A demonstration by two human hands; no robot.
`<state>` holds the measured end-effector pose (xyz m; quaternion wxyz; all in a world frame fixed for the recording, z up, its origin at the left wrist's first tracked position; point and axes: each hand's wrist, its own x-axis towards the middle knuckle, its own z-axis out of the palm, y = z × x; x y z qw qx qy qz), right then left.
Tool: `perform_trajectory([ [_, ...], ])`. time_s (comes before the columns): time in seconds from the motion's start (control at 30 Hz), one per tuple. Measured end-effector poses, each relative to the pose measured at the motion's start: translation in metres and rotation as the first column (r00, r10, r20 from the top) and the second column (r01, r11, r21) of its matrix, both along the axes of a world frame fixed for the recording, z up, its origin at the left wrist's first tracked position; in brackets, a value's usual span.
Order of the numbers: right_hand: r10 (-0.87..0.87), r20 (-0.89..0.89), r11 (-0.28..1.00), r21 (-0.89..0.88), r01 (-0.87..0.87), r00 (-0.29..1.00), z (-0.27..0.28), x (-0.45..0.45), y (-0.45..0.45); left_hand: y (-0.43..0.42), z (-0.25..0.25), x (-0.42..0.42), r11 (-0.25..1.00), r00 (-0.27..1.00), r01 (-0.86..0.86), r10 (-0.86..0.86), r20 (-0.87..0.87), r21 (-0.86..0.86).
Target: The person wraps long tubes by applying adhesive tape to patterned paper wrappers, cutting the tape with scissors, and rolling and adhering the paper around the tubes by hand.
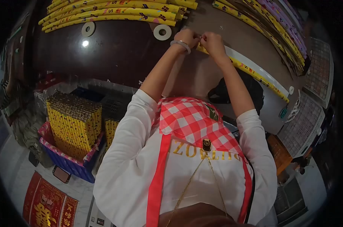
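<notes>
Both my hands meet at the upper left end of a yellow patterned tube (254, 74), which lies slantwise across the table (186, 77). My left hand (187, 37), with a pale bangle on its wrist, has its fingers pinched together close to the tube's end. Right beside it, my right hand (214, 43) is closed at that same end; what its fingertips grip is too small to tell. A whitish strip runs along the tube's far side. One tape roll (162, 32) lies just left of my left hand, another (88, 29) farther left.
Yellow tubes (114, 13) lie along the back left. More yellow and purple strips (277, 34) are piled at the back right. At lower left a blue basket (71, 164) holds many upright tubes. A black bag (251, 92) sits under my right forearm.
</notes>
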<state>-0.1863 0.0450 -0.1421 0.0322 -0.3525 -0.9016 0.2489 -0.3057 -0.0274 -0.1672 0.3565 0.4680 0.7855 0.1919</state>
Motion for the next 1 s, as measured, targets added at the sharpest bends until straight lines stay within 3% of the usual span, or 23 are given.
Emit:
perform_trajectory([
  [0.1, 0.013, 0.004, 0.998, -0.054, -0.013, 1.000, 0.002, 0.002, 0.003, 0.000, -0.001, 0.000, 0.999, 0.999, -0.015, 0.016, 0.034, -0.031],
  [0.2, 0.032, -0.010, 0.992, -0.126, -0.033, 0.999, 0.005, 0.004, 0.007, 0.000, -0.007, -0.001, 0.996, 0.999, 0.000, -0.004, 0.041, 0.088],
  [0.27, 0.021, -0.005, 0.992, -0.122, -0.022, 1.000, 0.005, 0.004, 0.006, 0.003, -0.002, -0.002, 0.999, 0.996, 0.019, -0.014, 0.093, -0.050],
  [0.4, 0.014, 0.036, 0.993, -0.115, -0.010, 0.999, 0.003, 0.000, 0.006, 0.002, 0.001, -0.001, 0.998, 0.998, 0.004, 0.000, 0.067, -0.065],
  [0.5, 0.015, 0.059, 0.996, -0.091, -0.010, 0.998, 0.004, -0.002, 0.005, 0.001, -0.006, 0.000, 0.999, 1.000, -0.004, 0.004, -0.009, 0.054],
  [0.83, 0.040, 0.010, 0.997, -0.061, -0.039, 0.999, -0.002, 0.002, 0.008, 0.003, -0.005, -0.001, 1.000, 0.999, 0.000, 0.001, 0.034, -0.030],
  [1.0, -0.026, -0.030, 0.972, -0.236, 0.019, 0.999, 0.008, 0.010, 0.009, 0.002, -0.008, -0.006, 0.999, 0.993, 0.016, -0.011, 0.119, -0.044],
])
